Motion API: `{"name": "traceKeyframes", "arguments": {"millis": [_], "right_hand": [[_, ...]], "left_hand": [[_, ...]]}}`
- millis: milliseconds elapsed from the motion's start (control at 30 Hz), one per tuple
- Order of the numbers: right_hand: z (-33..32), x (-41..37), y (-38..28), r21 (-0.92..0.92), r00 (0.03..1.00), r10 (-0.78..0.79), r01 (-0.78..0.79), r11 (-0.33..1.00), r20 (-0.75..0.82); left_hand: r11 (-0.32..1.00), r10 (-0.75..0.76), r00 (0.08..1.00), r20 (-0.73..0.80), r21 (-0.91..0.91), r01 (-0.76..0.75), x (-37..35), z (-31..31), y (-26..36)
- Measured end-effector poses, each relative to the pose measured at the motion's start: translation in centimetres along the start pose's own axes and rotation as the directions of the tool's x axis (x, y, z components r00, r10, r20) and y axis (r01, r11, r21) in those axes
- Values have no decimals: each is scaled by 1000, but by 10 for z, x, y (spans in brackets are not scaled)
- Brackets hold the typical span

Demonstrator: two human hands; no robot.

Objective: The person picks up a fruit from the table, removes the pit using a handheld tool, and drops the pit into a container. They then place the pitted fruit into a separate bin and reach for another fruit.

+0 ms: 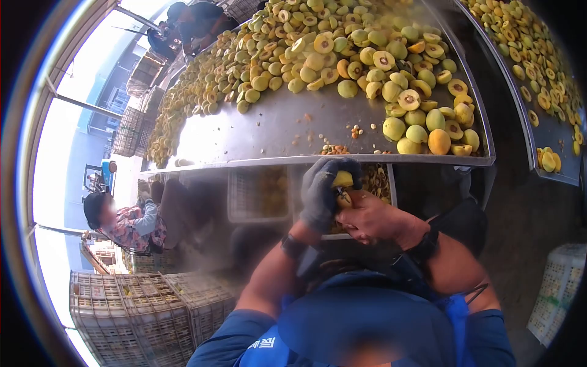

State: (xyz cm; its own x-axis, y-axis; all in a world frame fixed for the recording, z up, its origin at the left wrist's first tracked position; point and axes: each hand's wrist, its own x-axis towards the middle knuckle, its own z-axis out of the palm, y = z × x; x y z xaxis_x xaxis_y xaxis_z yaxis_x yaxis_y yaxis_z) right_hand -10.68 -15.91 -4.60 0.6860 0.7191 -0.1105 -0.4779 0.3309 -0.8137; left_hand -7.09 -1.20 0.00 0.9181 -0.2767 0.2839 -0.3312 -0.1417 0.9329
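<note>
My left hand (321, 191), in a grey glove, is closed around a yellow-green piece of stone fruit (343, 178), perhaps peach or apricot. Bare and pressed close against it, my right hand (374, 215) grips a small hand tool (343, 199) with a light-coloured handle. The tool's working end is at the fruit, mostly hidden by the fingers. Both hands are just off the near edge of a metal table (244, 136). Over a crate, partly covered by my hands, lie cut fruit pieces (375, 182).
Halved fruit (293, 55) heaps the table, with whole-looking ones (416, 133) at its right corner and loose pits (334, 149) near the edge. A second fruit-covered table (559, 150) stands right. Stacked crates (131, 315) are lower left. A person (131, 223) sits left; another (202, 23) is farther back.
</note>
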Motion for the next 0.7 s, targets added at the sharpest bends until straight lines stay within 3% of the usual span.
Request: {"name": "traceKeyframes", "arguments": {"millis": [67, 200, 267, 333, 367, 433, 500, 533, 567, 600, 633, 667, 700], "right_hand": [[2, -2, -10, -214, 994, -113, 113, 970, 13], [-7, 6, 3, -276, 993, -45, 73, 958, 105], [-2, 7, 1, -430, 987, -76, 131, 893, 143], [8, 8, 0, -492, 991, -39, 99, 865, 131], [11, 7, -1, -451, 994, 34, 15, 893, 102], [18, 4, -8, -346, 987, 158, -140, 928, 24], [25, -3, -18, -204, 960, 271, -279, 938, -68], [16, 1, -6, -151, 949, 306, -313, 938, -72], [7, 7, 3, -275, 945, 284, -319, 907, -161], [1, 13, 14, -388, 936, 257, -336, 858, -243], [-3, 19, 26, -494, 922, 221, -360, 792, -318], [-5, 26, 42, -556, 913, 156, -357, 751, -376], [-10, 34, 64, -554, 962, 63, -206, 806, -266]], "left_hand": [[989, -55, 998, -40, -141, 49, -2, 1, -3], [904, -206, 979, 1, -383, 190, -8, -6, -22], [984, -68, 991, 117, -155, 85, -7, -20, -17], [971, -150, 984, 98, -171, 165, -14, -32, -18], [962, -191, 978, 89, -181, 204, -17, -39, -19], [946, -253, 965, -66, -227, 232, -24, -58, -39], [926, -349, 896, -275, -249, 284, -28, -103, -62], [938, -326, 886, -328, 0, 346, -33, -138, -81], [884, -288, 880, -378, 248, 396, -32, -166, -93], [708, -193, 899, -394, 579, 405, -22, -171, -85], [426, -96, 922, -375, 822, 379, -13, -173, -78], [556, -95, 888, -449, 717, 421, 0, -179, -94], [690, -165, 871, -462, 578, 437, 24, -159, -83]]}}
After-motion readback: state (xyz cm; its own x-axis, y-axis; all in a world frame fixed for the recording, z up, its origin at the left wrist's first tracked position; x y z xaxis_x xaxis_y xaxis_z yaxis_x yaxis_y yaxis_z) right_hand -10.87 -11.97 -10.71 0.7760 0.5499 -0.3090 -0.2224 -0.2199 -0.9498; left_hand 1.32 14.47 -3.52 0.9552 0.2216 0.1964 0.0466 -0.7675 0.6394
